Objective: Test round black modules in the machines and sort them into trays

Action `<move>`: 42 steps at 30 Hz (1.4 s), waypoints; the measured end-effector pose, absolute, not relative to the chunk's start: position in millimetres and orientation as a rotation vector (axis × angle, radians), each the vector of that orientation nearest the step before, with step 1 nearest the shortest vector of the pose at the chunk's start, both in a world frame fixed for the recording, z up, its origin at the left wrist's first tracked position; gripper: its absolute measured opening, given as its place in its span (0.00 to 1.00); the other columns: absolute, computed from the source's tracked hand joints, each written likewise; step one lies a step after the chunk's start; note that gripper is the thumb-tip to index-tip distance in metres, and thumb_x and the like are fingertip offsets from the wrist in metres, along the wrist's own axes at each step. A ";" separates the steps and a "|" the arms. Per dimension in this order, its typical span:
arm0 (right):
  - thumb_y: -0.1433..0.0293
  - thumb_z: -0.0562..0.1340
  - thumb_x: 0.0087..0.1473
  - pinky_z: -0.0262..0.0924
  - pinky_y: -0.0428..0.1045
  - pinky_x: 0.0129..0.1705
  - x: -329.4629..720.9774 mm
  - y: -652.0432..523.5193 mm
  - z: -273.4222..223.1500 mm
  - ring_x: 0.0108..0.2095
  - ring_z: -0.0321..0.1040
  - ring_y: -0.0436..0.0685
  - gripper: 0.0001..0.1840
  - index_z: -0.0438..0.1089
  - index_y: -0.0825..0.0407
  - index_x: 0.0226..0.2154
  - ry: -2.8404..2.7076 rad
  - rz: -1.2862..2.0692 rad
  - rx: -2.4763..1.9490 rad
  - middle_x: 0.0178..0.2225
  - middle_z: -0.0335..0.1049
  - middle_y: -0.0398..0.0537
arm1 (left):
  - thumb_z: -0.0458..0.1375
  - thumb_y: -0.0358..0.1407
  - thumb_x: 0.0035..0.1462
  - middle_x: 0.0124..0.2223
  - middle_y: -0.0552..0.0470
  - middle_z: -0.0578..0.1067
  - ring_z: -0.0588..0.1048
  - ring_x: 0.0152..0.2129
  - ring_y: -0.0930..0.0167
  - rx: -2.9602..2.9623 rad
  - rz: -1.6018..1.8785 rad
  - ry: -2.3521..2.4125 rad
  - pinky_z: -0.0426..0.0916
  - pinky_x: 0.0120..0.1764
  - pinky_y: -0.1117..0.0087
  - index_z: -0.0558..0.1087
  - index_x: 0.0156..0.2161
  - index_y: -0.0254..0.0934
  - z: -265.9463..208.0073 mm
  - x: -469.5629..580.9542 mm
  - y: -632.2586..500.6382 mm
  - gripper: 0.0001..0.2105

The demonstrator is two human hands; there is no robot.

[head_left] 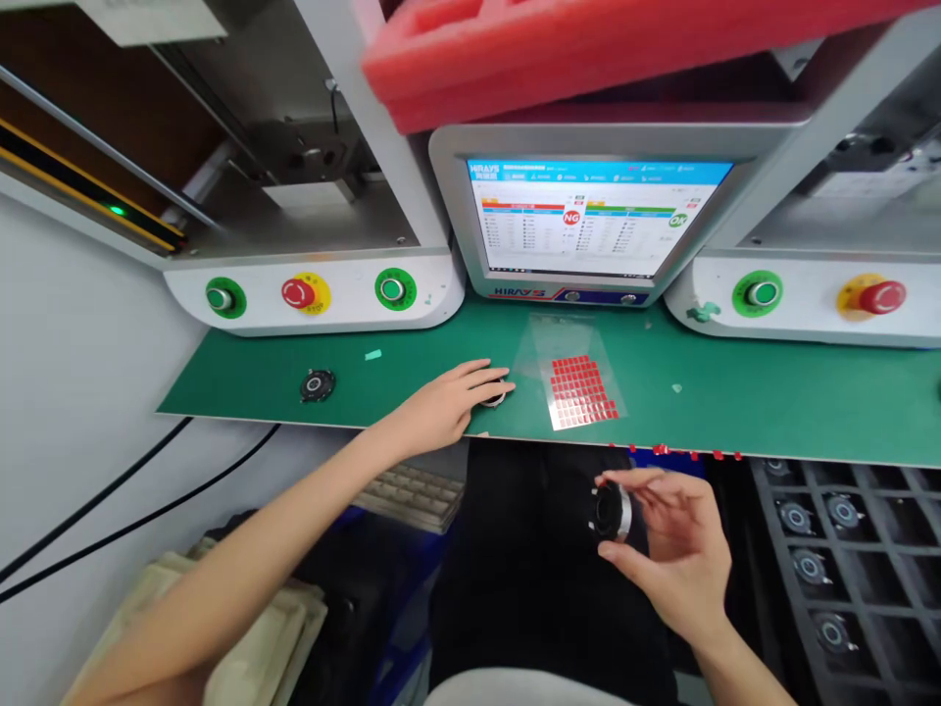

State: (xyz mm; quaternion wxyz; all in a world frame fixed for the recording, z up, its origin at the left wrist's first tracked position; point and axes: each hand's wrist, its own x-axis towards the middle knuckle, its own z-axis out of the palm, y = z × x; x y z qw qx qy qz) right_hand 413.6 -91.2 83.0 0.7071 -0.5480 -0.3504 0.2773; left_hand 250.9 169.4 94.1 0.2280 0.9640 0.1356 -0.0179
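Observation:
My right hand (680, 549) pinches a round black part with a silver rim (612, 512) between thumb and fingers, tilted on edge in front of the green bench. Over the bench top, the stretched fingers of my left hand (452, 404) lie across a similar round part (495, 395), mostly hidden beneath them. Just right of those fingers is a clear sheet bearing rows of small red stickers (582, 390). Farther left on the bench sits another round black part (318, 384), lying flat.
A monitor (588, 221) stands behind the bench (735, 392), between two machine bases with green and red buttons. Red foam (588, 69) overhangs the monitor. A black compartment tray (882, 574) at lower right holds several round parts. Red stickers (662, 450) line the bench edge.

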 end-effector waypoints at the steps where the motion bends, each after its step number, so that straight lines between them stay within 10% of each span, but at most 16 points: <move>1: 0.80 0.74 0.41 0.72 0.49 0.49 413.9 -94.8 81.3 0.44 0.76 0.55 0.30 0.65 0.47 0.44 -0.792 0.600 -1.250 0.42 0.75 0.46 | 0.46 0.21 0.59 0.64 0.48 0.67 0.62 0.63 0.63 2.690 -0.165 0.340 0.63 0.61 0.57 0.68 0.60 0.40 96.7 252.0 179.3 0.27; 15: 0.77 0.74 0.41 0.72 0.48 0.48 406.0 -99.7 70.9 0.43 0.77 0.54 0.26 0.66 0.47 0.41 -0.828 0.555 -1.343 0.42 0.76 0.47 | 0.64 0.33 0.54 0.43 0.46 0.75 0.77 0.37 0.63 2.857 -0.572 0.461 0.64 0.35 0.70 0.74 0.52 0.37 124.4 286.7 183.7 0.19; 33: 0.71 0.76 0.36 0.72 0.50 0.44 392.1 -82.6 80.0 0.40 0.77 0.55 0.26 0.67 0.47 0.38 -0.698 0.589 -1.415 0.39 0.77 0.46 | 0.58 0.32 0.55 0.43 0.44 0.75 0.77 0.40 0.60 2.839 -0.359 0.453 0.70 0.41 0.64 0.75 0.49 0.37 103.8 277.2 190.3 0.16; 42: 0.69 0.76 0.39 0.74 0.49 0.39 414.6 -72.8 91.3 0.35 0.77 0.57 0.22 0.70 0.49 0.37 -0.686 0.450 -1.500 0.36 0.78 0.49 | 0.63 0.53 0.50 0.47 0.49 0.77 0.78 0.41 0.62 2.165 0.279 0.841 0.74 0.48 0.63 0.75 0.48 0.40 154.4 217.6 258.8 0.24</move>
